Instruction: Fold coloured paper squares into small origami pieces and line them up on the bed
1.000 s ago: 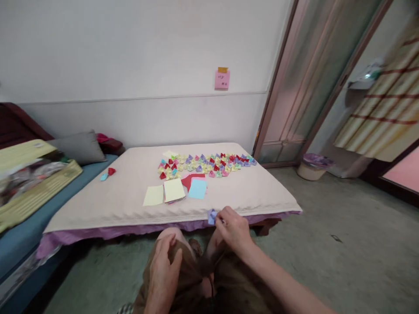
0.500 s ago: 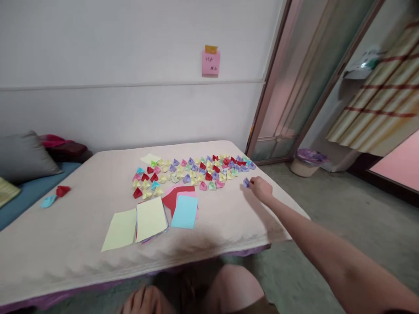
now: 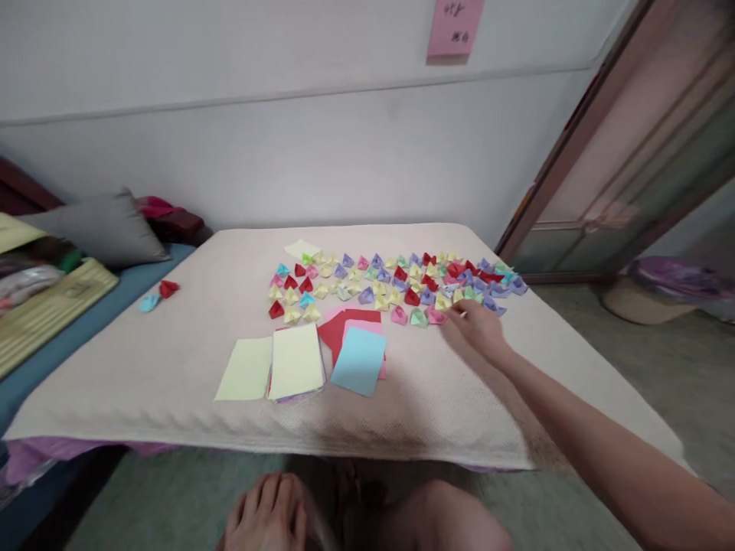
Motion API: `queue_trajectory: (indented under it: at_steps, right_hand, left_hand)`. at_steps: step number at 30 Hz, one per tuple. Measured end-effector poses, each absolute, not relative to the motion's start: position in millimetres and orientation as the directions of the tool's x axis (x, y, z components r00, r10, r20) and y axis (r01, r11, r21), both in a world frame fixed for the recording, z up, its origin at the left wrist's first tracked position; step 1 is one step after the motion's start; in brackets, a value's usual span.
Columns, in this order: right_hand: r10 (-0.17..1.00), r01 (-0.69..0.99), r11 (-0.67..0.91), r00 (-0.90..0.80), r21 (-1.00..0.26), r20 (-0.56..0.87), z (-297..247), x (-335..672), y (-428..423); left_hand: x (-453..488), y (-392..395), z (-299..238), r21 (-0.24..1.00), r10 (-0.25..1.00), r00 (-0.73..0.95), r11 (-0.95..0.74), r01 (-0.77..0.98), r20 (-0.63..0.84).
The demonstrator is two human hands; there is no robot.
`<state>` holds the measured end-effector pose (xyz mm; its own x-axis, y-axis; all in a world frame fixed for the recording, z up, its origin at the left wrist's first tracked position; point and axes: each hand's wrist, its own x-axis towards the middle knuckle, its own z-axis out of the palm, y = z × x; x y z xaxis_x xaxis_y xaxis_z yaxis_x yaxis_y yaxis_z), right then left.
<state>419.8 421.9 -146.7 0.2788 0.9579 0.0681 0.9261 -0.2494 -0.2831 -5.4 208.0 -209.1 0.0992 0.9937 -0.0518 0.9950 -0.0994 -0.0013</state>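
Observation:
A spread of several small folded paper pieces in red, yellow, purple, pink and blue lies on the beige-covered table. My right hand reaches over the table to the near right edge of that spread. Its fingers stretch toward a pink piece, and nothing shows in them. A purple piece lies just beside the hand. My left hand rests flat on my knee below the table edge, fingers apart. Flat paper sheets in yellow, red and light blue lie in front of the spread.
A blue mattress at the left carries a grey pillow, two stray folded pieces and a yellow woven box. A pink note hangs on the wall. A sliding door and a basin stand at the right.
My right hand carried a purple folded piece from the table's near edge out to the spread, and now no piece shows in it. The view has shifted closer and rightward.

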Motion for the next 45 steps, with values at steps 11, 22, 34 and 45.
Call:
queue_trajectory:
  at_steps: [11,22,34,45]
  right_hand:
    - [0.982,0.951,0.06,-0.112,-0.305,-0.154,-154.5,264.3,442.5]
    - [0.986,0.951,0.095,-0.131,-0.296,-0.104,-120.5,237.1,409.9]
    - [0.766,0.678,0.63,-0.462,-0.379,0.448,-24.7,209.3,214.1]
    - [0.837,0.278,0.083,-0.54,-0.957,-0.084,36.7,190.2,119.7]
  left_hand:
    - [11.9,194.6,-185.8,0.075,0.999,0.039,-0.041,0.996,0.025]
    - [11.8,180.9,-175.5,0.259,0.991,-0.016,-0.02,0.966,0.135]
    - [2.2,153.2,-154.4,0.64,0.939,-0.183,-0.049,0.767,0.291]
    - [-11.7,58.9,-30.9,0.947,0.985,0.171,0.032,-0.319,0.025]
